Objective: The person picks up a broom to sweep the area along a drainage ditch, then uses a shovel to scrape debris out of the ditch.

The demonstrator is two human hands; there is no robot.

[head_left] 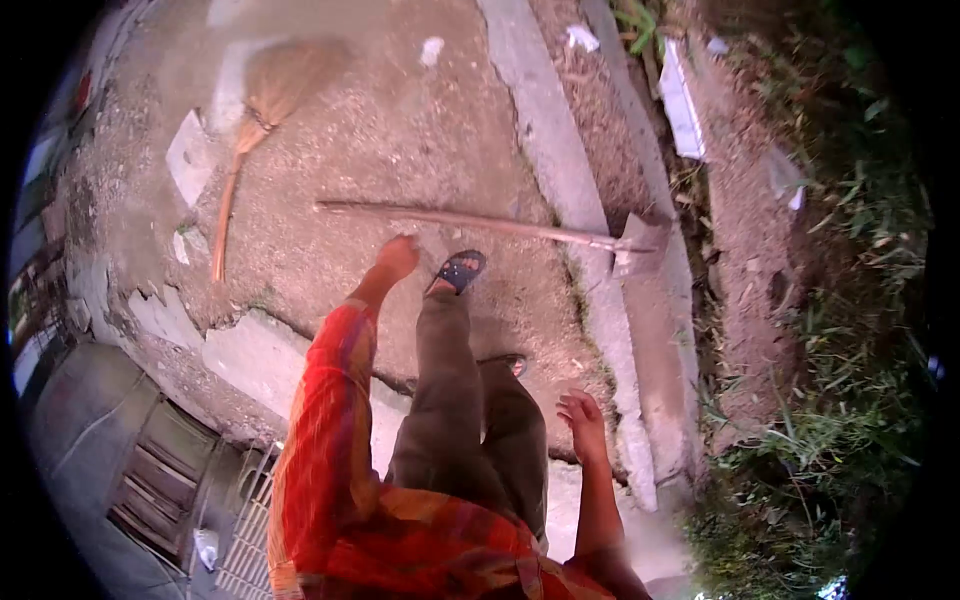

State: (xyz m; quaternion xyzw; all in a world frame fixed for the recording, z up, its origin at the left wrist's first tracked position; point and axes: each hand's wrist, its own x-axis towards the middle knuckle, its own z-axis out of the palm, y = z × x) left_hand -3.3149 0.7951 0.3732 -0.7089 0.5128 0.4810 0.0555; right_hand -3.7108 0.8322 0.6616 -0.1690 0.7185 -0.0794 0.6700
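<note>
My left hand [398, 257] hangs over the dirt ground with its fingers curled in and nothing visible in them. Just beyond it lies a long-handled shovel [470, 219], not touched by the hand; its flat blade rests at the right across the concrete edge. My right hand [582, 418] is low at the right of my legs, its fingers apart and slightly bent, holding nothing. A straw broom [250, 130] lies at the upper left, bristles away from me and its thin handle pointing back toward me.
My sandaled feet stand on the dirt, one ahead of the other. A concrete channel [660, 370] runs along the right, with grass and plants [840, 430] beyond. Broken slabs [255, 350] form an uneven edge at left. A wooden panel [165, 465] and a grate [245, 540] are lower left.
</note>
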